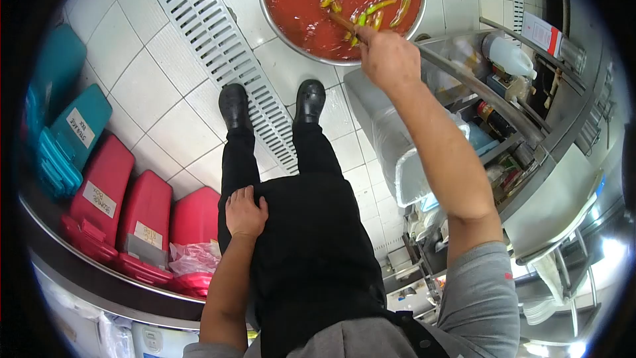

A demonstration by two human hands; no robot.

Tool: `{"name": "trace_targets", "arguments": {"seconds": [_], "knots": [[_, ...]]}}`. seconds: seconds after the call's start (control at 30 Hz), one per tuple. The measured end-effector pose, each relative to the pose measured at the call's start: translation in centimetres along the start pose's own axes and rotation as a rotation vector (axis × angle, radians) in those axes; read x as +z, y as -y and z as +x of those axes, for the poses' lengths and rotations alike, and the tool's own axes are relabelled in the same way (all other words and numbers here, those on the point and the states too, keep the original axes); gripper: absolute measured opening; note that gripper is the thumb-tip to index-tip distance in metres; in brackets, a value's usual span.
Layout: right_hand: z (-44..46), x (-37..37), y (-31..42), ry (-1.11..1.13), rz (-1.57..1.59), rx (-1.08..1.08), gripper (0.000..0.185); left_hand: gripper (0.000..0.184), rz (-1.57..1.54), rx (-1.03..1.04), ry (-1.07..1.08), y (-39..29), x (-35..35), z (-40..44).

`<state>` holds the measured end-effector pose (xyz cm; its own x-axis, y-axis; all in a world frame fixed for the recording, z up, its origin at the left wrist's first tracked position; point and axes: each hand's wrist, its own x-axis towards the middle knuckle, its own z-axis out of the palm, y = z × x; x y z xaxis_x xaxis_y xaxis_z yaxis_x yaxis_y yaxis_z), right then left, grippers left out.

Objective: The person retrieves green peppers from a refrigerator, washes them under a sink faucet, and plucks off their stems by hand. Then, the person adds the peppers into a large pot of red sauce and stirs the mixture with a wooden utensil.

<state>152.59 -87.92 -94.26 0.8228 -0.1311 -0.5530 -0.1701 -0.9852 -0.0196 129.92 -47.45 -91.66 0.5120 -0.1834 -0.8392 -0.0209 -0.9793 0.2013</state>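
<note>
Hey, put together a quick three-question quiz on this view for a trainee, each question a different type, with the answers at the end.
1. Multiple choice: what colour is the liquid in the round metal bowl?
A: blue
B: red
C: white

2. True or false: the left hand rests on black clothing.

3. Fill the gap: the brown handle is held in the ____.

Key:
1: B
2: true
3: right hand
</note>
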Motion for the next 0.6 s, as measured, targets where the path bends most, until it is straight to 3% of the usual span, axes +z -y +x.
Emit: {"name": "trace_targets", "arguments": {"seconds": [0.13, 0.3, 0.47, 0.6], "knots": [[4.4, -2.3, -0.8, -0.034, -0.130, -0.010, 0.036, 0.041, -0.015, 0.007, -0.028, 0.1, 0.0, 0.1], [7.7, -2.6, -3.5, 0.025, -0.150, 0.156, 0.043, 0.041, -0.009, 0.005, -0.036, 0.0, 0.4, 0.1], [5.7, -1.6, -7.3, 0.052, -0.103, 0.340, 0.045, 0.041, -0.021, -0.004, -0.012, -0.1, 0.7, -0.2], [1.8, -0.5, -10.2, 0.147, -0.019, 0.344, 0.048, 0.043, -0.018, -0.006, -0.020, 0.1, 1.2, -0.4]]}}
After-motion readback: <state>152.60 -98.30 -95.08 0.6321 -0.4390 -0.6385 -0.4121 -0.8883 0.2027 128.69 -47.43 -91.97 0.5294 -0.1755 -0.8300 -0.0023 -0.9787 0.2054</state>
